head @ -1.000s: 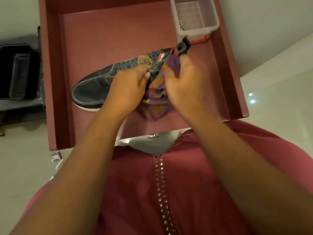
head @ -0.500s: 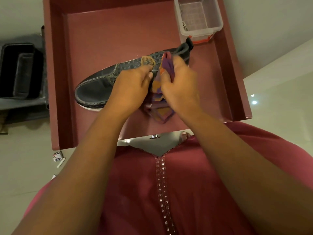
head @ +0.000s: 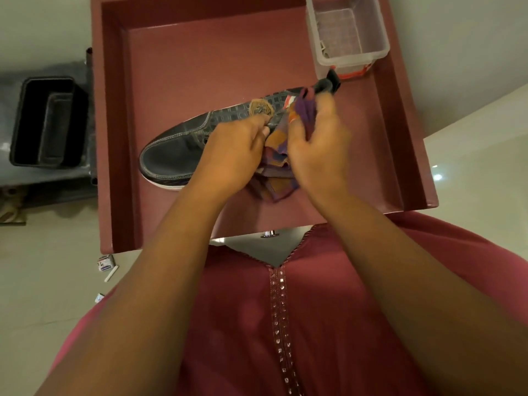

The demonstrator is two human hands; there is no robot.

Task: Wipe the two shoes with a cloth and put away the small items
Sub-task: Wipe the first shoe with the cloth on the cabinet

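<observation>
Gripping a bunched purple and orange cloth [head: 281, 155], the right hand [head: 317, 147] has its fingers curled round the upper folds and presses them against the heel end of a dark shoe [head: 177, 155]. Loose cloth hangs below that hand and spills onto the tray floor. The left hand [head: 231, 155] sits on the middle of the shoe, fingers bent down over the laced part, thumb side touching the cloth; it holds the shoe steady, grip curled over the upper. Shoe lies on its side-slant across the tray, toe toward the left, heel toward the upper right, pale sole edge showing along the near side, a tan patch on the tongue area, a small red and white tag near the heel. Only one shoe in view. It rests on the floor of a large maroon tray [head: 114, 138] with raised walls. In the tray's far right corner stands a clear plastic box [head: 351, 38], just beyond the shoe's heel, with something small inside at its left wall, too unclear to name. Left of the tray, a black bin [head: 45, 124] on grey ground. Below the tray's near left corner, on the pale floor, a small printed packet [head: 105, 262] and a white stick [head: 111, 274] beside it. The person wears a maroon garment [head: 243, 324] with studded trim.
</observation>
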